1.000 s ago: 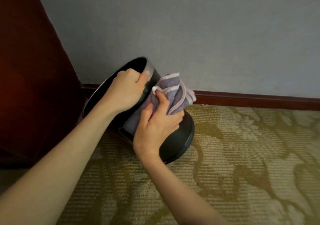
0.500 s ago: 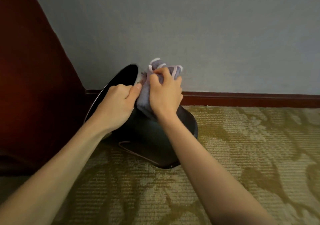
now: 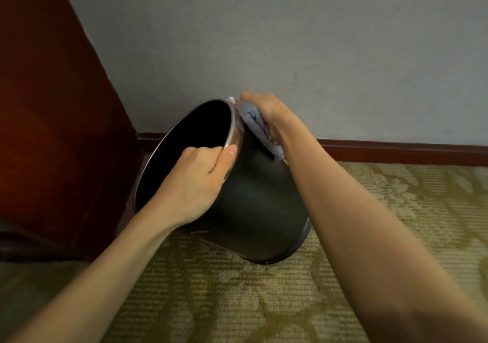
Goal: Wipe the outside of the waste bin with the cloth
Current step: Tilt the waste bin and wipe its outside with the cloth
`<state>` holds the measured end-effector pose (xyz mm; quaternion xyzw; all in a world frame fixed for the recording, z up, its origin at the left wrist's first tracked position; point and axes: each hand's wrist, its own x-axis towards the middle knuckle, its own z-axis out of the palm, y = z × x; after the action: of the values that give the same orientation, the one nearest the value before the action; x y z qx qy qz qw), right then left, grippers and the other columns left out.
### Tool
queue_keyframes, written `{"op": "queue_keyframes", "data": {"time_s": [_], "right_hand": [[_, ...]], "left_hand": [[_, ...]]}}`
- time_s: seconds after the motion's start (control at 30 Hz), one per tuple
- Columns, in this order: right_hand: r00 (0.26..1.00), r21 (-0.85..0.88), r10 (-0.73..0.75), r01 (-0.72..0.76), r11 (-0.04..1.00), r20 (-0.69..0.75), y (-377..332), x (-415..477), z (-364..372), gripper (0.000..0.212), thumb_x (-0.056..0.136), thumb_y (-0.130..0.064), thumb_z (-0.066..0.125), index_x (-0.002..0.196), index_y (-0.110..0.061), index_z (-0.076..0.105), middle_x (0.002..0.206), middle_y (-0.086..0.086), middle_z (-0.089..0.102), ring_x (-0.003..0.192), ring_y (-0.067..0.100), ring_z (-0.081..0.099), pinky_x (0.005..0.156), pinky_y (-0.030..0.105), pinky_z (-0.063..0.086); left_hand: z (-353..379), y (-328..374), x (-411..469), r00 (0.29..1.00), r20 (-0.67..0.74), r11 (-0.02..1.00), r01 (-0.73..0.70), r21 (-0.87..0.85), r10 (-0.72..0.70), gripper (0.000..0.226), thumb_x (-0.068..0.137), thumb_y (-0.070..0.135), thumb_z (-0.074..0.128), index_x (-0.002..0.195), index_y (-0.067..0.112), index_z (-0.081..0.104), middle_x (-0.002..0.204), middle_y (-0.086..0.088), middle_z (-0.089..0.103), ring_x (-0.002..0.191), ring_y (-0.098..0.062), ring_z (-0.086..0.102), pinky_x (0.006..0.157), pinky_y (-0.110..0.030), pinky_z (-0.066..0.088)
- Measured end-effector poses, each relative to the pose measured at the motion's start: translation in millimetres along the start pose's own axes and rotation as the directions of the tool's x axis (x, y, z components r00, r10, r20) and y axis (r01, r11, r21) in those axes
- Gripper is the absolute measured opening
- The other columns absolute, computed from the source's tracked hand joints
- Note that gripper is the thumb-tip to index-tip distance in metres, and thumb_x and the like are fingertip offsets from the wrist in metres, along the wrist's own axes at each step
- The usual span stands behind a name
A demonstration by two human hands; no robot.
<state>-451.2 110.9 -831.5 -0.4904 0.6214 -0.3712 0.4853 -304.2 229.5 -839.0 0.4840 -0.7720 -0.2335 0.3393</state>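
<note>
Waste bin (image 3: 258, 205) tilted left, probably light, rigid, slick-sided. Left hand (image 3: 195, 184) clamped on its rim; right hand (image 3: 264, 113) bunching soft cloth (image 3: 253, 123) against far side.

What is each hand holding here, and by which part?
Left hand grips the tilted waste bin by its metal rim. Right hand holds the bunched cloth against the bin's upper outer wall.
</note>
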Motion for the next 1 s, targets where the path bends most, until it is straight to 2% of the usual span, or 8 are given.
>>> {"op": "queue_keyframes", "data": {"time_s": [0.1, 0.17, 0.27, 0.4, 0.53, 0.63, 0.73, 1.0], "right_hand": [[0.994, -0.057, -0.039, 0.033, 0.998, -0.106, 10, -4, -5, 0.026, 0.091, -0.018, 0.049, 0.067, -0.014, 0.055, 0.068, 0.003, 0.055, 0.069, 0.019, 0.053, 0.064, 0.030, 0.044], [0.991, 0.015, -0.027, 0.029, 0.999, -0.133, 19, -14, -10, 0.016, 0.087, -0.024, 0.053, 0.075, -0.017, 0.060, 0.086, 0.006, 0.063, 0.085, 0.024, 0.061, 0.080, 0.039, 0.052], [0.966, -0.003, -0.105, 0.107, 0.994, -0.235, 30, -33, -16, 0.021, 0.089, -0.029, 0.051, 0.075, -0.020, 0.062, 0.104, 0.011, 0.063, 0.105, 0.034, 0.060, 0.095, 0.047, 0.047], [0.871, -0.032, -0.161, 0.166, 0.986, -0.465, 43, -59, -8, 0.026, 0.088, -0.038, 0.042, 0.087, -0.026, 0.065, 0.107, 0.012, 0.061, 0.100, 0.031, 0.057, 0.093, 0.050, 0.044], [0.725, -0.098, -0.230, 0.220, 0.971, -0.649, 62, -89, 14, 0.031, 0.084, -0.034, 0.043, 0.103, -0.024, 0.064, 0.099, 0.004, 0.044, 0.090, 0.027, 0.049, 0.081, 0.036, 0.042], [0.633, -0.147, -0.295, 0.277, 0.950, -0.716, 76, -111, 37, 0.033, 0.080, -0.031, 0.045, 0.106, -0.023, 0.063, 0.098, -0.001, 0.037, 0.087, 0.020, 0.040, 0.078, 0.031, 0.034], [0.622, -0.154, -0.320, 0.306, 0.940, -0.715, 81, -119, 47, 0.040, 0.077, -0.036, 0.042, 0.106, -0.021, 0.064, 0.103, 0.001, 0.038, 0.091, 0.021, 0.042, 0.079, 0.032, 0.035], [0.712, -0.229, -0.362, 0.281, 0.932, -0.602, 55, -96, 42, 0.031, 0.081, -0.037, 0.045, 0.103, -0.022, 0.063, 0.098, -0.001, 0.037, 0.089, 0.021, 0.040, 0.083, 0.040, 0.041]], "left_hand": [[7, 7, 0, 1.000, 0.019, 1.000, -0.011, -0.007, 0.011, 0.052, 0.100, 0.031, 0.034, 0.052, 0.013, 0.045, 0.047, 0.000, 0.043, 0.045, -0.012, 0.044, 0.050, -0.033, 0.031], [12, 13, 0, 0.999, 0.026, 1.000, -0.019, 0.005, 0.019, 0.052, 0.099, 0.031, 0.035, 0.051, 0.014, 0.045, 0.047, -0.001, 0.043, 0.043, -0.012, 0.043, 0.050, -0.034, 0.031], [16, 19, 9, 1.000, 0.018, 0.999, -0.008, 0.053, 0.007, 0.054, 0.099, 0.034, 0.033, 0.053, 0.009, 0.047, 0.049, -0.005, 0.045, 0.047, -0.019, 0.044, 0.052, -0.035, 0.031], [19, 22, 25, 0.999, -0.004, 0.995, 0.037, 0.090, -0.037, 0.053, 0.098, 0.035, 0.035, 0.050, 0.015, 0.040, 0.052, -0.003, 0.043, 0.057, -0.027, 0.046, 0.057, -0.034, 0.029], [19, 20, 39, 0.995, -0.037, 0.991, 0.098, 0.091, -0.095, 0.052, 0.097, 0.036, 0.038, 0.049, 0.017, 0.038, 0.054, -0.004, 0.044, 0.073, -0.041, 0.057, 0.060, -0.033, 0.030], [15, 20, 45, 0.994, -0.068, 0.992, 0.090, 0.093, -0.083, 0.054, 0.097, 0.031, 0.041, 0.045, 0.016, 0.036, 0.059, -0.022, 0.053, 0.077, -0.044, 0.058, 0.061, -0.033, 0.030], [10, 20, 45, 0.996, -0.074, 0.992, 0.056, 0.110, -0.048, 0.054, 0.098, 0.026, 0.040, 0.046, 0.014, 0.036, 0.070, -0.032, 0.059, 0.075, -0.043, 0.058, 0.059, -0.032, 0.027], [-7, -1, 42, 0.996, -0.065, 0.992, 0.074, 0.105, -0.068, 0.054, 0.099, 0.027, 0.039, 0.050, 0.005, 0.039, 0.052, -0.022, 0.048, 0.059, -0.039, 0.054, 0.058, -0.044, 0.040]]}}
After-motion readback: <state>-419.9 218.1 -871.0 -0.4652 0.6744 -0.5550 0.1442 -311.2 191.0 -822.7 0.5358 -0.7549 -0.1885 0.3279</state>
